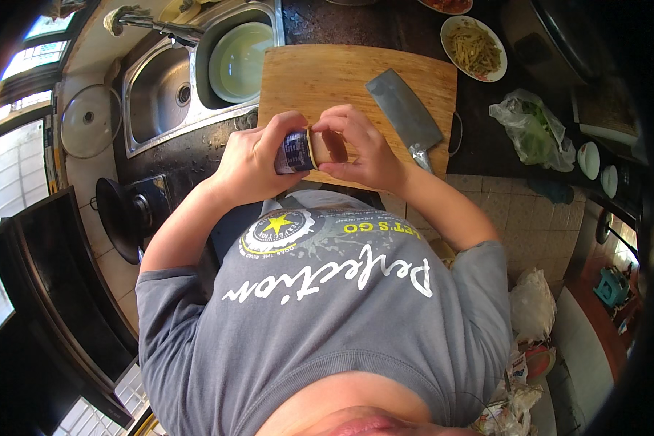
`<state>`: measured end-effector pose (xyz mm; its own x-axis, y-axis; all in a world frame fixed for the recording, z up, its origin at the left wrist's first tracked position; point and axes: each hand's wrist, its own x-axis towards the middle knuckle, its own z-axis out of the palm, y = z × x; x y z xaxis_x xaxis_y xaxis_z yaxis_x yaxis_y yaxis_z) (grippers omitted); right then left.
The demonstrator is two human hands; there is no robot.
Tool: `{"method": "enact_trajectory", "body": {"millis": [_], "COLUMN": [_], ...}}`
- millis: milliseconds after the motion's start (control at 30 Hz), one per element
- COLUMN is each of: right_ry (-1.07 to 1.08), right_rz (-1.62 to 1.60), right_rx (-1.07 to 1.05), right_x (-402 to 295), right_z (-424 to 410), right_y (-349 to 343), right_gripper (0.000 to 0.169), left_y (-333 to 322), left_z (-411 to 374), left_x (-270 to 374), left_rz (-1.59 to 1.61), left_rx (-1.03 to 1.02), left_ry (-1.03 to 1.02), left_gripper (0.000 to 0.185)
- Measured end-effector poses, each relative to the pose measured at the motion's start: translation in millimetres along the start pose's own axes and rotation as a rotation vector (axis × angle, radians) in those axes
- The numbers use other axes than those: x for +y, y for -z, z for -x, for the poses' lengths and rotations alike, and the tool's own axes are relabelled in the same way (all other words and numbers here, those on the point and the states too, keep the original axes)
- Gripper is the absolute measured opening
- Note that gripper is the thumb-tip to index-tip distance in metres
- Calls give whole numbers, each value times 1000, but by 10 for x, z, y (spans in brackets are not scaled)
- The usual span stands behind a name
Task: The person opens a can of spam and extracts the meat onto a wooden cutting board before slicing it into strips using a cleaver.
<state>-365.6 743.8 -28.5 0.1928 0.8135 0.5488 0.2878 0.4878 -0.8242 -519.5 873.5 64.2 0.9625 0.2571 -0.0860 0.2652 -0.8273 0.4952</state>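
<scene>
My left hand [256, 155] grips a small dark blue can [294, 152] with a gold rim, tilted on its side. From its mouth a block of pinkish canned meat [327, 148] sticks out to the right. The fingertips and thumb of my right hand [359, 144] hold this block near the rim. Both hands are over the near edge of a wooden cutting board [316, 76]. On the board's right part lies a cleaver [404, 109], its handle toward me. How much of the meat is inside the can is hidden.
Left of the board is a double steel sink [161, 98] with a water-filled basin [240, 62]. A plate of shredded food [474, 49], a plastic bag of greens [534, 131] and small bowls [588, 161] stand right. A wok [122, 218] and a glass lid [91, 121] are at left.
</scene>
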Motion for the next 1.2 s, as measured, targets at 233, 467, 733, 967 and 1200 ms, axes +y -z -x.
{"method": "enact_trajectory", "body": {"millis": [233, 467, 733, 967, 1200], "right_ry": [18, -64, -267, -427, -412], "right_rz": [-73, -135, -182, -405, -515], "right_rx": [89, 136, 105, 72, 85], "right_x": [133, 155, 85, 189, 389], "right_z": [72, 170, 219, 273, 368], "right_y": [-135, -243, -253, -235, -359], "right_gripper": [43, 46, 58, 49, 42], "left_y": [82, 72, 54, -98, -120], "left_z": [-57, -31, -27, -62, -85], "left_x": [85, 25, -83, -28, -161], "left_rz": [-63, -58, 81, 67, 28], "left_rx": [-66, -106, -84, -177, -202], "left_ry": [-33, 3, -15, 235, 229], "left_gripper": [65, 71, 74, 72, 71]}}
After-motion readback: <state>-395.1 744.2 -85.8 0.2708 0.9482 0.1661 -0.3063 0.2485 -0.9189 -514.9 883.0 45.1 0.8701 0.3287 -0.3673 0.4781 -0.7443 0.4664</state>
